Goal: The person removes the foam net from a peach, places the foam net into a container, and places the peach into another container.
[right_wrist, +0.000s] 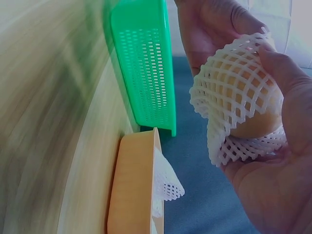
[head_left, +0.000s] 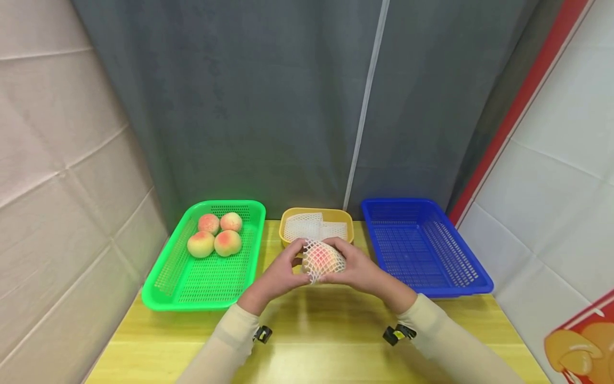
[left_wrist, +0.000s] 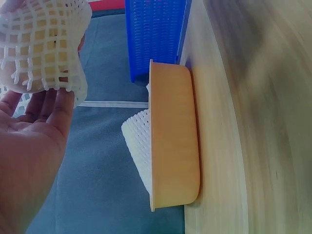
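Observation:
A peach [head_left: 325, 257] sits in a white foam net sleeve [right_wrist: 239, 83], held up above the front of the yellow basket. My left hand [head_left: 283, 273] grips the sleeve's left end between thumb and fingers. From the other side my right hand [head_left: 361, 271] holds the wrapped peach, its thumb lying over the netting in the right wrist view. Part of the peach's skin [right_wrist: 259, 126] shows bare beside the right palm. In the left wrist view the fingertips [left_wrist: 62, 100] are under the net's loose edge.
On the left, a green basket [head_left: 203, 304] has several peaches [head_left: 227, 243] inside. The small yellow basket [left_wrist: 173, 136] contains flat white foam nets [head_left: 304, 226]. To the right stands a blue basket [head_left: 431, 290]. All rest on a wooden table [head_left: 316, 352], with a grey curtain [head_left: 240, 106] behind.

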Motion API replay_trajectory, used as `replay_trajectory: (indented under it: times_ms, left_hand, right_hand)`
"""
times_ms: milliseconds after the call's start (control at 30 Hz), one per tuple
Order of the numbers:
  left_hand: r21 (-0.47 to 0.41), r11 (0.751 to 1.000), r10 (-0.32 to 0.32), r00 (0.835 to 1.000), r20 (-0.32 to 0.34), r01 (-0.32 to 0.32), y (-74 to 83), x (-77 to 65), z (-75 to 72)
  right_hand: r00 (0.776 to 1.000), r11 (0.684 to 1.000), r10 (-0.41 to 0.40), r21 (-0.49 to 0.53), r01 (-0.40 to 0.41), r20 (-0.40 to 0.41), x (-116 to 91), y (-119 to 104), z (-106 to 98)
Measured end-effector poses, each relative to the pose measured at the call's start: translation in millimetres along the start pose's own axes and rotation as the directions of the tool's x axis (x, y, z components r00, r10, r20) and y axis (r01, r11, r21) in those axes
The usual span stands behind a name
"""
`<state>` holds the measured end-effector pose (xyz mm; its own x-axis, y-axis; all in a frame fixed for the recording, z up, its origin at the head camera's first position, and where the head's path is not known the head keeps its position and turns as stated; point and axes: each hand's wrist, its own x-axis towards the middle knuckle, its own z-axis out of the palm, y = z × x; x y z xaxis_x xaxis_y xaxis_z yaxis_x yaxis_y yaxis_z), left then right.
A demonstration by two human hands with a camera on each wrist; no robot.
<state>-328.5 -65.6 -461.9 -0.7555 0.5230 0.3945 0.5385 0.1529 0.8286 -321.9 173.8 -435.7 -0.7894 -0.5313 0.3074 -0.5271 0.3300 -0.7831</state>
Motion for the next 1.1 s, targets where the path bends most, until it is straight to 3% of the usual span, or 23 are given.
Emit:
replay_trajectory:
  times_ms: [367, 600, 767, 967, 1100]
  left_hand:
    - [-0.027, 0.999, -0.018, 1.0, -0.007, 0.018, 8.2, 0.0, 2.0]
    - [0.037, 0.999, 0.015, 0.998, -0.062, -0.013, 2.0, 0.8, -0.1]
    - [0.066, 0.998, 0.021, 0.996, -0.092, -0.015, 2.9, -0.2, -3.1]
    - [0.015, 1.0, -0.023, 0.992, -0.122, 0.025, -0.8, -4.0, -8.9]
    - [-0.003, 0.999, -0.043, 0.992, -0.122, 0.043, -4.3, -5.1, -11.9]
  right_hand:
    - [1.0, 1.0, 0.02, 0.021, -0.02, 0.014, -4.6, -32.7, -5.7]
    - [0.999, 0.999, 0.032, -0.007, -0.032, -0.029, 1.5, 0.9, -0.4]
    - [0.997, 0.999, 0.013, -0.044, -0.016, -0.074, 0.7, 2.7, -3.3]
    - [0.988, 0.994, -0.076, -0.083, 0.065, -0.134, -2.0, 5.0, -10.5]
    - [0.985, 0.994, -0.084, -0.088, 0.071, -0.152, -3.4, 7.0, -14.6]
